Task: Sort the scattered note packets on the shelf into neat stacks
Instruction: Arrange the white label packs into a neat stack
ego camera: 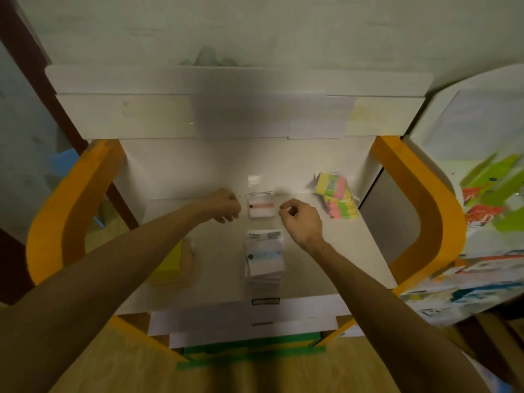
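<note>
A white note packet with a red stripe lies at the back middle of the white shelf board. My left hand hovers just left of it with fingers curled, a narrow gap between them. My right hand is just right of it, thumb and forefinger pinched together with nothing visible in them. In front of that packet sits a stack of white packets with a blue label. Pink, yellow and green packets lie heaped at the back right. A yellow packet lies at the left, partly behind my left forearm.
Orange side frames close the shelf on both sides, and a white board overhangs the back. A second rack with colourful goods stands to the right. White label strips line the shelf's front edge.
</note>
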